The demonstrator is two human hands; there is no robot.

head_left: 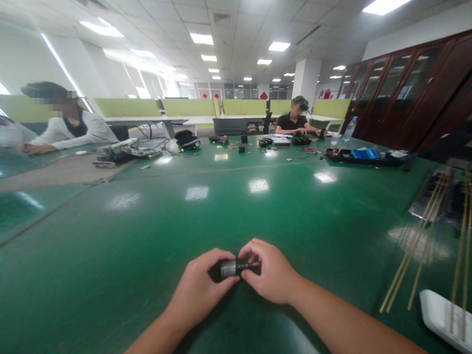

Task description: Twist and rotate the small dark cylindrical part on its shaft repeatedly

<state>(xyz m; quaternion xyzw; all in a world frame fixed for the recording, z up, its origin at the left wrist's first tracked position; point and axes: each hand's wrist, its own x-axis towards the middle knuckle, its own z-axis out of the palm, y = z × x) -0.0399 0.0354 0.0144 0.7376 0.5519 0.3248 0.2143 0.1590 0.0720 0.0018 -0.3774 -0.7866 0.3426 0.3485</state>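
Note:
Both my hands meet low in the middle of the head view, over the green table [155, 226]. Between them is a small dark cylinder with a silver band [236, 268], lying sideways. My left hand [201, 290] wraps its fingers round the cylinder's left end. My right hand [271, 273] pinches the right end with bent fingers. Part of the cylinder is hidden inside both hands.
Thin brass-coloured rods [416, 246] and a white flat object [444, 314] lie at the right. Tools, cables and a blue-topped case [365, 155] are scattered at the far end. One person [295, 120] sits at the far side, another person [66, 125] at the left.

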